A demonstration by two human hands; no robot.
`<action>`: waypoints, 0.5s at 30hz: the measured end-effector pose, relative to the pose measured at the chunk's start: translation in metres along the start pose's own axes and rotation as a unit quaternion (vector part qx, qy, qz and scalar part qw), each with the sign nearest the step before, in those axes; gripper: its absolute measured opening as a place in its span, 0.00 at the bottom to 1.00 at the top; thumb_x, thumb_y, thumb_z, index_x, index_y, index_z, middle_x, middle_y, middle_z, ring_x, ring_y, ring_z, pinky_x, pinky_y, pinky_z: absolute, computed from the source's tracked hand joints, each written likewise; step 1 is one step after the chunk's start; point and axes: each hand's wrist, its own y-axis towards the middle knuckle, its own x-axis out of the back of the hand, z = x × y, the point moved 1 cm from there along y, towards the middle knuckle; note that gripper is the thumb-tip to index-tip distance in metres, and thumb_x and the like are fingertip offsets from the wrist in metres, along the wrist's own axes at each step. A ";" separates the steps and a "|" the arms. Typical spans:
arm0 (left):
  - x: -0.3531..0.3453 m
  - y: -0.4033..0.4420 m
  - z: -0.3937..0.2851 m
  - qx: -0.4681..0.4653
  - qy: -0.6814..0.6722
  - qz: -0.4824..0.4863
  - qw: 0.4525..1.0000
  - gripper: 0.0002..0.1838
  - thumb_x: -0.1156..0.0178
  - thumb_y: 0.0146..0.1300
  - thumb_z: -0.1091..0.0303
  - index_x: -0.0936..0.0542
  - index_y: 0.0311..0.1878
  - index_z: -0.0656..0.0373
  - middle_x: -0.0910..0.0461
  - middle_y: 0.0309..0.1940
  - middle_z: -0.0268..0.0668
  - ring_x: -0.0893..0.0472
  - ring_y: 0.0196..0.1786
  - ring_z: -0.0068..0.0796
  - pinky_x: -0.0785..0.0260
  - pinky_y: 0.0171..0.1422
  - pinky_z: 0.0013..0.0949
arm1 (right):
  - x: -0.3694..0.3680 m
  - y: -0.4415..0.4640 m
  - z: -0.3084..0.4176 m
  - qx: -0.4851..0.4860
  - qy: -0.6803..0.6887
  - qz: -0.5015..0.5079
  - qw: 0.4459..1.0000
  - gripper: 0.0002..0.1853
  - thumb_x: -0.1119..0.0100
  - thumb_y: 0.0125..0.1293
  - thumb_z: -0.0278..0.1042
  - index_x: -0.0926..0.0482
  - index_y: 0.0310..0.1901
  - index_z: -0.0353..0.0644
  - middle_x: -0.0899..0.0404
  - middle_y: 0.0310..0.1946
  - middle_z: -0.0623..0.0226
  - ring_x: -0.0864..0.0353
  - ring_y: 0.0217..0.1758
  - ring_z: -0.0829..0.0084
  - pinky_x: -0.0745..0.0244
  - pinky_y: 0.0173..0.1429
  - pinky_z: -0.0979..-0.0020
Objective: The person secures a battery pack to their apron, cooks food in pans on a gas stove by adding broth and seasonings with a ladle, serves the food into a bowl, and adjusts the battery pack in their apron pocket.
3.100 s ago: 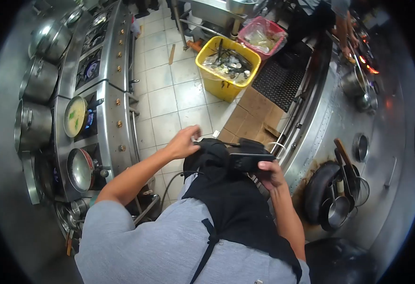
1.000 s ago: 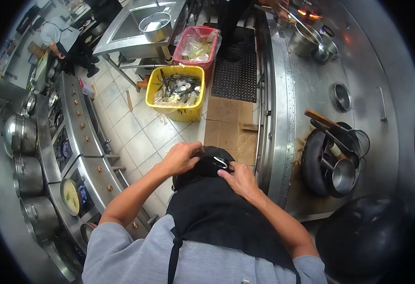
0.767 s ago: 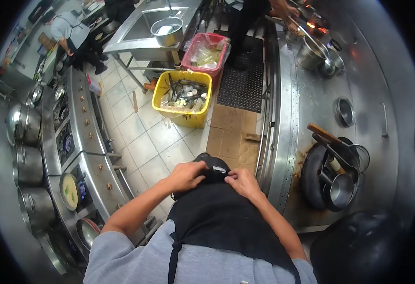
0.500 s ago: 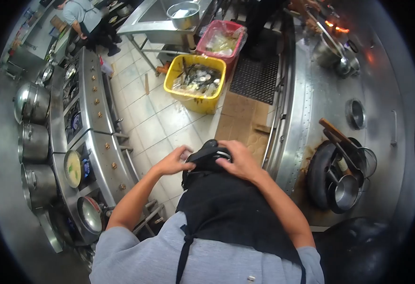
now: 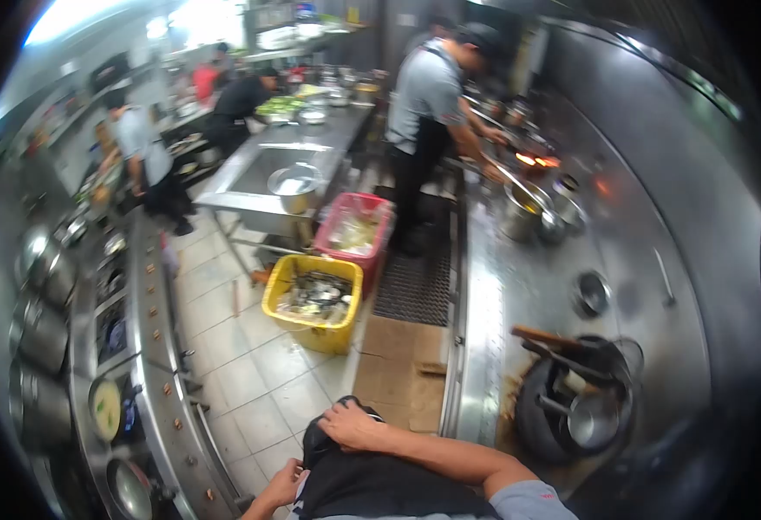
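Low in the view, my right hand (image 5: 351,425) lies on the black apron (image 5: 372,481) at its raised front edge, fingers spread over the dark cloth. To its lower left, my left hand (image 5: 283,487) hangs beside the apron near my hip, its fingers partly hidden and blurred. No phone shows in either hand. Beyond my hands, a yellow bin (image 5: 315,334) full of scraps stands on the tiled floor, with a pink bin (image 5: 346,251) touching it from behind.
Left is a stove row (image 5: 159,381) with a pan of pale soup (image 5: 105,410) and large pots. On the right counter (image 5: 484,347), a wok (image 5: 541,416) holds pans and ladles. A co-worker (image 5: 428,95) stands at flames; others work farther back. Cardboard (image 5: 389,360) covers some floor.
The view has tilted up, showing more of the room and the co-workers. My left hand has come off the apron and dropped to my side. My right hand has moved left across the apron's front.
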 end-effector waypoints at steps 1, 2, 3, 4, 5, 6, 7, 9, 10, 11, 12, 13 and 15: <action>0.010 -0.003 -0.021 0.045 0.008 0.075 0.996 0.14 0.36 0.67 0.60 0.16 0.42 0.64 0.15 0.32 0.50 0.13 0.38 0.45 0.23 0.43 0.45 | -0.002 0.016 0.007 0.039 -0.009 0.004 0.999 0.18 0.30 0.59 0.36 0.20 0.50 0.45 0.18 0.49 0.62 0.19 0.57 0.55 0.26 0.56 0.47; 0.022 -0.012 -0.038 0.092 0.009 0.153 0.984 0.16 0.38 0.69 0.57 0.17 0.42 0.64 0.15 0.32 0.51 0.13 0.39 0.46 0.24 0.43 0.45 | -0.010 0.033 0.017 0.097 0.090 -0.001 0.991 0.15 0.31 0.60 0.38 0.18 0.49 0.46 0.17 0.47 0.61 0.18 0.55 0.55 0.25 0.55 0.49; 0.035 -0.017 -0.051 0.107 0.001 0.132 0.985 0.16 0.38 0.69 0.57 0.17 0.42 0.64 0.15 0.32 0.51 0.13 0.39 0.46 0.24 0.43 0.45 | -0.015 0.046 0.025 0.139 0.189 -0.001 0.972 0.13 0.33 0.61 0.39 0.16 0.47 0.46 0.17 0.44 0.61 0.17 0.54 0.55 0.23 0.53 0.51; 0.044 -0.016 -0.065 0.148 -0.007 0.172 0.974 0.18 0.40 0.71 0.55 0.17 0.44 0.65 0.14 0.35 0.51 0.14 0.40 0.44 0.24 0.45 0.44 | -0.017 0.059 0.027 0.143 0.077 0.069 0.984 0.11 0.32 0.59 0.40 0.13 0.38 0.43 0.13 0.38 0.55 0.14 0.44 0.52 0.22 0.44 0.51; 0.052 -0.013 -0.071 0.181 -0.005 0.221 0.958 0.20 0.42 0.73 0.54 0.17 0.45 0.65 0.14 0.38 0.51 0.14 0.42 0.42 0.25 0.46 0.43 | -0.020 0.071 0.026 0.146 0.073 0.064 0.985 0.11 0.32 0.59 0.40 0.13 0.38 0.43 0.13 0.38 0.55 0.14 0.44 0.52 0.22 0.44 0.51; 0.051 -0.020 -0.056 0.091 0.084 0.207 0.971 0.18 0.42 0.73 0.55 0.16 0.44 0.63 0.14 0.35 0.49 0.14 0.41 0.42 0.24 0.46 0.44 | -0.030 0.076 0.023 0.199 0.147 0.147 0.958 0.10 0.32 0.59 0.39 0.13 0.36 0.41 0.13 0.35 0.52 0.14 0.41 0.51 0.22 0.43 0.50; 0.055 -0.028 -0.057 0.080 0.090 0.223 0.967 0.18 0.42 0.73 0.55 0.16 0.44 0.63 0.14 0.35 0.49 0.14 0.41 0.42 0.24 0.46 0.44 | -0.028 0.070 0.027 0.243 0.226 0.226 0.916 0.10 0.32 0.58 0.38 0.13 0.33 0.39 0.14 0.32 0.50 0.14 0.39 0.49 0.23 0.42 0.50; 0.068 -0.035 -0.062 0.056 0.053 0.245 0.966 0.18 0.43 0.74 0.55 0.16 0.41 0.62 0.14 0.31 0.43 0.15 0.35 0.38 0.25 0.44 0.44 | -0.029 0.064 0.035 0.242 0.227 0.248 0.910 0.10 0.33 0.56 0.35 0.14 0.33 0.37 0.15 0.31 0.47 0.15 0.36 0.48 0.23 0.42 0.50; 0.068 -0.043 -0.045 0.124 -0.057 0.219 0.966 0.18 0.40 0.73 0.54 0.15 0.38 0.61 0.14 0.29 0.40 0.19 0.30 0.34 0.27 0.39 0.39 | -0.036 0.065 0.045 0.258 0.254 0.260 0.895 0.11 0.34 0.57 0.36 0.14 0.35 0.36 0.15 0.30 0.46 0.16 0.35 0.48 0.24 0.41 0.52; 0.069 -0.047 -0.029 0.127 -0.057 0.219 0.966 0.18 0.40 0.73 0.54 0.15 0.38 0.61 0.14 0.29 0.40 0.19 0.30 0.34 0.27 0.39 0.39 | -0.044 0.064 0.052 0.277 0.282 0.277 0.876 0.12 0.35 0.58 0.36 0.14 0.36 0.34 0.15 0.30 0.46 0.17 0.35 0.49 0.24 0.41 0.54; 0.069 -0.046 -0.016 0.220 -0.178 0.191 0.940 0.16 0.40 0.72 0.57 0.15 0.38 0.61 0.15 0.31 0.37 0.21 0.32 0.30 0.29 0.38 0.36 | -0.040 0.062 0.057 0.282 0.278 0.280 0.875 0.12 0.35 0.58 0.36 0.14 0.36 0.34 0.15 0.30 0.46 0.17 0.35 0.49 0.24 0.41 0.54; 0.074 -0.048 -0.018 0.309 -0.293 0.159 0.891 0.14 0.39 0.72 0.59 0.15 0.37 0.61 0.15 0.33 0.35 0.23 0.33 0.26 0.30 0.37 0.34 | -0.031 0.058 0.072 0.262 0.351 0.261 0.860 0.12 0.36 0.59 0.35 0.15 0.35 0.33 0.16 0.29 0.45 0.17 0.34 0.48 0.24 0.40 0.55; 0.074 -0.057 -0.032 0.301 -0.349 0.124 0.879 0.12 0.37 0.71 0.61 0.16 0.36 0.61 0.16 0.34 0.37 0.23 0.33 0.24 0.33 0.35 0.30 | -0.028 0.058 0.092 0.240 0.425 0.237 0.840 0.12 0.36 0.60 0.34 0.15 0.34 0.32 0.16 0.28 0.43 0.17 0.33 0.47 0.24 0.40 0.55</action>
